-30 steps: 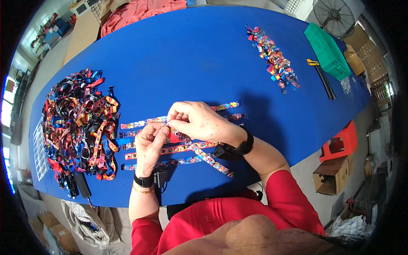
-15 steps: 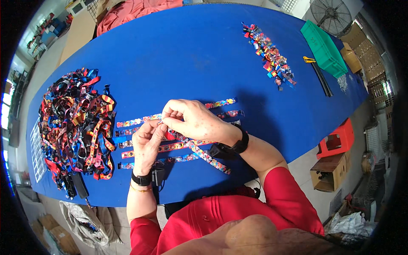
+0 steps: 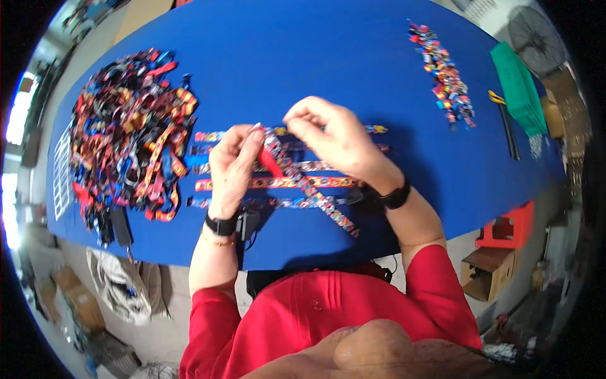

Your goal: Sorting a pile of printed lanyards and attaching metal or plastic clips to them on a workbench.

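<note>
A long strap printed in many colours (image 3: 309, 189) runs slantwise toward me across a set of laid-out straps. Its upper end is pinched between the thumb and fingers of my left hand (image 3: 233, 161), and a red piece (image 3: 270, 161) hangs just below that grip. My right hand (image 3: 338, 139) hovers to the right, apart from the strap end. Its thumb and fingertips come together in a pinch; whatever they hold is too small to make out. Under both hands several patterned straps lie side by side, among them a red-and-yellow one (image 3: 303, 182).
A big tangled heap of straps (image 3: 132, 132) covers the left of the blue table (image 3: 303, 63), beside a white wire grid (image 3: 63, 177). At the far right are a narrow pile of colourful pieces (image 3: 445, 79), yellow-handled scissors (image 3: 497, 97), a dark bar (image 3: 509, 131) and a green crate (image 3: 517, 88).
My right hand has drawn away to the right from my left hand, where the two were touching. The left keeps its pinch on the strap. The whole view has shifted.
</note>
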`<state>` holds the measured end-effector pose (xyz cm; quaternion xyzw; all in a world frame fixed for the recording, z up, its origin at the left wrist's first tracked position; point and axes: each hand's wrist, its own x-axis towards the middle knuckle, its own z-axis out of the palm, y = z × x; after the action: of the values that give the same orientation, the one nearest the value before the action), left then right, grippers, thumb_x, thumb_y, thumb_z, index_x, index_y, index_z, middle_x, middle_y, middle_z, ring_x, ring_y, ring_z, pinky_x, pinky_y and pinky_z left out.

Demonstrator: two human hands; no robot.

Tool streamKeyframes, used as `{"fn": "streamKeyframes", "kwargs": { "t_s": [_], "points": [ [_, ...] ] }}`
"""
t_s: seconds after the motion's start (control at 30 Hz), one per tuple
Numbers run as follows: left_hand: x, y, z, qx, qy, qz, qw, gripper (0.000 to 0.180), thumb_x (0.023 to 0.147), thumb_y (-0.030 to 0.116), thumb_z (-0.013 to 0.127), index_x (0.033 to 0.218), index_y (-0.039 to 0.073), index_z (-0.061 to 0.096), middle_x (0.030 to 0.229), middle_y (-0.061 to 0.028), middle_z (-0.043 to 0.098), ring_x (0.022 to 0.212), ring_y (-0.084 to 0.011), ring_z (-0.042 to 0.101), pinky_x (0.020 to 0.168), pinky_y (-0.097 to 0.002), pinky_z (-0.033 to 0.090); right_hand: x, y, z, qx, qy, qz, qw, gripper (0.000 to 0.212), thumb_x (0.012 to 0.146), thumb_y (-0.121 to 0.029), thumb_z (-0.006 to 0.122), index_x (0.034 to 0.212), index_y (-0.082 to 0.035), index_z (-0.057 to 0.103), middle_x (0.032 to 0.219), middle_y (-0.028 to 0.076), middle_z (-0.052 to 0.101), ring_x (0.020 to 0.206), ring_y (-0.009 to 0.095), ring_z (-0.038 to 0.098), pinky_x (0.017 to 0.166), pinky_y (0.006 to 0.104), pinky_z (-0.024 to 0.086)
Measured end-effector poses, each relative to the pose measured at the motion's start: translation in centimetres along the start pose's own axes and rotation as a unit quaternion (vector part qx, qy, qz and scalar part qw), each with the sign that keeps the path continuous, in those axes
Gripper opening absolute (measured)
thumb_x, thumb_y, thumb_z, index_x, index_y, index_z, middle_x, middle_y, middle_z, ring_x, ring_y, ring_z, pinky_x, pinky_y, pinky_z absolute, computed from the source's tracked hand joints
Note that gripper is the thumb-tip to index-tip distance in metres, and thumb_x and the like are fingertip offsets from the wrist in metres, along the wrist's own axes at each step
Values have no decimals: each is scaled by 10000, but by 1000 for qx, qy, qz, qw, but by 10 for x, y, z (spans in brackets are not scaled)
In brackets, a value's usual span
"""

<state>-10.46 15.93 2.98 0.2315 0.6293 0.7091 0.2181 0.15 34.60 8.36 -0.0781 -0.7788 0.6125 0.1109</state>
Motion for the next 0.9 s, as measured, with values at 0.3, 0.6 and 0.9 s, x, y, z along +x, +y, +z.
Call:
{"fn": "streamKeyframes", "kwargs": {
  "t_s": [0.3, 0.6, 0.9],
  "points": [
    [4, -1, 0, -98, 1, 26, 995, 116, 982, 111, 672, 1047, 15, 675, 902, 14, 692, 776, -20, 595, 710, -168, 473, -2, 19, 12, 0, -84, 9, 996, 229, 969, -145, 648, 1082, 54, 641, 944, 129, 725, 909, 149, 681, 793, 298, 539],
    [7, -4, -7, -126, 23, 35, 991, 121, 994, 119, 653, 1056, 16, 668, 915, -3, 696, 801, -45, 618, 742, -195, 488, -1, 19, 13, -114, -148, 29, 982, 231, 863, -170, 737, 964, 20, 652, 843, 121, 703, 758, 139, 642, 681, 337, 502],
    [14, -9, -15, -171, 59, 23, 983, 113, 992, 128, 655, 1045, 30, 675, 923, 9, 691, 796, -37, 605, 732, -186, 478, -3, 7, 5, -46, -131, 35, 990, 193, 860, -98, 733, 968, 1, 608, 820, 49, 661, 771, 103, 607, 690, 306, 504]
  ]
}}
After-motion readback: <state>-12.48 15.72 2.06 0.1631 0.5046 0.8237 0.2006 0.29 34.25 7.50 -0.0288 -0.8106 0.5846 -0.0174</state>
